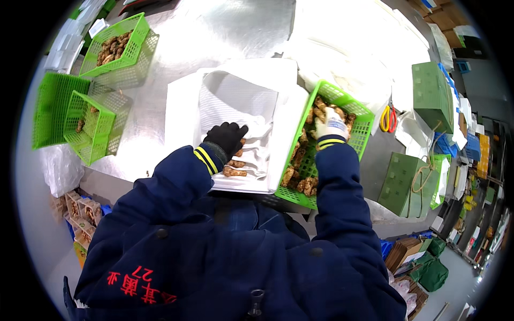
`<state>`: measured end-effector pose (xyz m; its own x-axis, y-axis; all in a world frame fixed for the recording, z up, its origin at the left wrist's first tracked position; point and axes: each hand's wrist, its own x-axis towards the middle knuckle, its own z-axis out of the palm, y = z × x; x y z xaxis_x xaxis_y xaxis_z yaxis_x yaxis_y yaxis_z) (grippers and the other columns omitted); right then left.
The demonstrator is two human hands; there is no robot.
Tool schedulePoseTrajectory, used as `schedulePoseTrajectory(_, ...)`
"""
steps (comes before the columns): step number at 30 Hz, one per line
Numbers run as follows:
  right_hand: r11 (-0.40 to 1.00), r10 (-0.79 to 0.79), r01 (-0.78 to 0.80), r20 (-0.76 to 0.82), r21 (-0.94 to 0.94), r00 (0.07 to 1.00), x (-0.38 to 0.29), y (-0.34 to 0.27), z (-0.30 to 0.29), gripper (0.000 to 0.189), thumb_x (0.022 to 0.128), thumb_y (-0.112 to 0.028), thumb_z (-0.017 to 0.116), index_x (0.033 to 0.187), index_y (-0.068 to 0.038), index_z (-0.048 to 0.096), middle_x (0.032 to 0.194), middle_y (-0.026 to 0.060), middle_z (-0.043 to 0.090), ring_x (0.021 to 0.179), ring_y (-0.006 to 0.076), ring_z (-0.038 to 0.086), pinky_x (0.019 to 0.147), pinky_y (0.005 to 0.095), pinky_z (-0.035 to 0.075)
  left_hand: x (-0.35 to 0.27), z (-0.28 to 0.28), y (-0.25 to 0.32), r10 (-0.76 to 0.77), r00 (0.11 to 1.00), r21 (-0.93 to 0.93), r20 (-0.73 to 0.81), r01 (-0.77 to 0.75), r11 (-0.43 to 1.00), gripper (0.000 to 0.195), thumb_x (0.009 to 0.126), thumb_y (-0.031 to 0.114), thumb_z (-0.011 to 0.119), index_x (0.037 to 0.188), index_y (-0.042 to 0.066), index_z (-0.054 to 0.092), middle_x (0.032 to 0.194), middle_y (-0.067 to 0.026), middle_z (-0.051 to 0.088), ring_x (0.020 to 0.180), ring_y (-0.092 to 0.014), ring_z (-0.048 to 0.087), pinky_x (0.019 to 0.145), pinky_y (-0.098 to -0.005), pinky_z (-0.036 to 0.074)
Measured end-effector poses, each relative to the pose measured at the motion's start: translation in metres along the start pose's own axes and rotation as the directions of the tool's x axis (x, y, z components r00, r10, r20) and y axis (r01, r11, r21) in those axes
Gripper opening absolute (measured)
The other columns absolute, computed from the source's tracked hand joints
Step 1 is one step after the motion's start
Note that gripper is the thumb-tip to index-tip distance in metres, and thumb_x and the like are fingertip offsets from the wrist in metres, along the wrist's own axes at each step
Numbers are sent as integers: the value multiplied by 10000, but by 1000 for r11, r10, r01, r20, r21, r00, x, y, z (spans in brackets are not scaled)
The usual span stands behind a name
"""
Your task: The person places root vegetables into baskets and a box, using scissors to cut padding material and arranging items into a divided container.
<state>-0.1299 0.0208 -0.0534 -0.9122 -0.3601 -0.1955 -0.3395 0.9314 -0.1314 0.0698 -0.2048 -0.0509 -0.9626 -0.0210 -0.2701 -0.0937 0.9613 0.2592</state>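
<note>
My left hand [228, 137], in a black glove, rests over a white foam box [182, 120] lined with pleated white sheeting [257, 149]. Brown mushrooms [235, 171] lie in the sheeting's folds, just below that hand. Its fingertips are partly hidden, so its grip does not show. To the right, my right hand [331, 122], in a white glove, reaches into a green plastic basket [367, 127] among more brown mushrooms [307, 186]. Its fingers touch the mushrooms there; whether they hold one cannot be told.
Red and yellow scissors [388, 118] lie right of the basket. Beyond them stand two dark green boxes [431, 94], one with string. On the left are a green basket of mushrooms [136, 50], a smaller basket [90, 138] with a few, and stacked green baskets [56, 110]. White sheets cover the table's upper right.
</note>
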Motion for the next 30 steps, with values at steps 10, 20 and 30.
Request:
schedulePoseTrajectory(10,687,-561,549,-132,476,817,-69,-127,-24,212,778,-118,597,974,-37,577,930,154,602,849,286,593,751,352,471,-14,-16,-30,-230,888,-366,-398,75,927,385,808,-8,498,1171,121,509,872,-93,574,704,-242,591,620,-324,486)
schedulePoseTrajectory(20,849,-527,517,197,107,826,-55,-157,-1,197,773,-90,522,955,-62,593,932,172,607,867,318,599,777,387,477,-4,5,-17,-24,989,-118,-146,6,993,313,777,100,552,1087,135,575,997,-72,599,905,-256,575,786,-347,485)
schedulePoseTrajectory(30,847,-268,390,344,-361,900,-12,-182,20,245,870,-175,452,962,-113,670,971,57,657,922,228,623,816,329,473,2,0,-12,10,998,-77,-54,-15,997,305,776,118,574,1078,161,588,977,-61,592,899,-244,568,790,-349,485)
